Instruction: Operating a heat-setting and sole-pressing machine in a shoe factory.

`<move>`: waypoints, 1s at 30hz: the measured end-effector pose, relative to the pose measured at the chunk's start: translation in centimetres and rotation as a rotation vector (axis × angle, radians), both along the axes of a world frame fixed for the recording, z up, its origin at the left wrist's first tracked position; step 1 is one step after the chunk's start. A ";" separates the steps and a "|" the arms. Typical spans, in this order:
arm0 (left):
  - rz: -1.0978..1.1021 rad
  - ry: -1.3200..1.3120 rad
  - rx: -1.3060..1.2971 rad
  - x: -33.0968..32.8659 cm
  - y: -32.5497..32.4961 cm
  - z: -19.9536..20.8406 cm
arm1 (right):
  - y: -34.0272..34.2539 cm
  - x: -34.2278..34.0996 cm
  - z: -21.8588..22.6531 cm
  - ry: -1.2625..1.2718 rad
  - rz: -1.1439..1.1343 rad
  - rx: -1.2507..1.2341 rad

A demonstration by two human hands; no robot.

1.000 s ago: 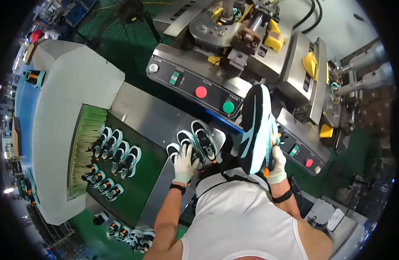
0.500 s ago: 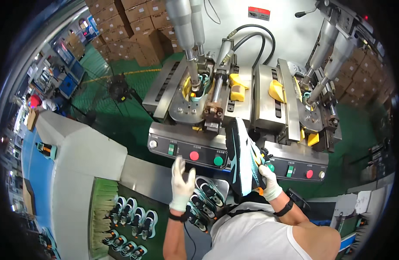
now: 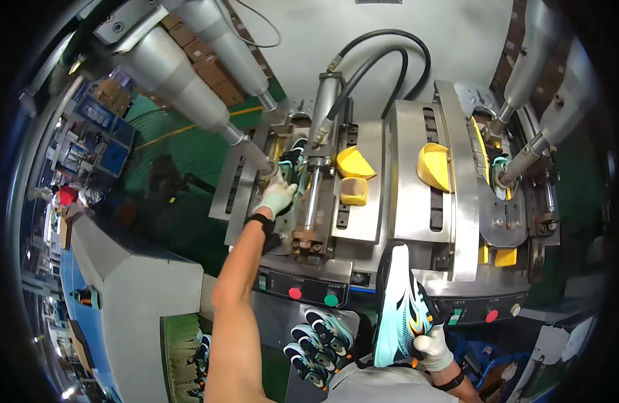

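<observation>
My left hand [image 3: 278, 195], in a white glove, reaches into the left press station [image 3: 287, 232]. Its fingers close around the near end of a teal and black sneaker [image 3: 293, 160] lying there; the fingertips are partly hidden. A metal press rod [image 3: 254, 158] comes down beside that hand. My right hand [image 3: 433, 348], also gloved, grips another sneaker [image 3: 397, 316] in black, white, teal and orange. This one is held on its side, toe pointing away, in front of the machine's control panel. Several matching sneakers [image 3: 321, 342] rest on a small metal shelf between my arms.
Yellow pads [image 3: 355, 162] lie on the steel plates in the middle. The right press station [image 3: 502, 225] holds a shoe under its rods. Red and green buttons [image 3: 331, 299] line the front panel. At left stand a brush-edged rack [image 3: 180, 363] and a blue conveyor [image 3: 74, 289].
My left hand has moved forward from above the shelf into the left station and onto the sneaker there. The left rods look raised and tilted. The right hand's sneaker is lower in view.
</observation>
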State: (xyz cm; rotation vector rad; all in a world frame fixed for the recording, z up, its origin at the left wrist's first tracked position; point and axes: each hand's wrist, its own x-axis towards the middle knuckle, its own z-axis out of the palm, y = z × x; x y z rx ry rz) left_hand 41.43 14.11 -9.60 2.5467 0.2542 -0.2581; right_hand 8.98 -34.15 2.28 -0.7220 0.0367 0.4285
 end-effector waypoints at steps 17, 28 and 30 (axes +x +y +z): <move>0.212 -0.443 -0.725 -23.3 -1.3 13.3 | 16.2 17.7 3.0 -0.088 0.186 -0.097; 0.974 -0.082 -0.549 -57.9 -7.7 5.6 | 32.1 48.4 -19.8 -0.466 -0.382 -1.914; 1.293 -0.170 -0.430 -67.5 -14.6 2.0 | 43.4 35.8 -13.5 -0.297 -0.093 -1.465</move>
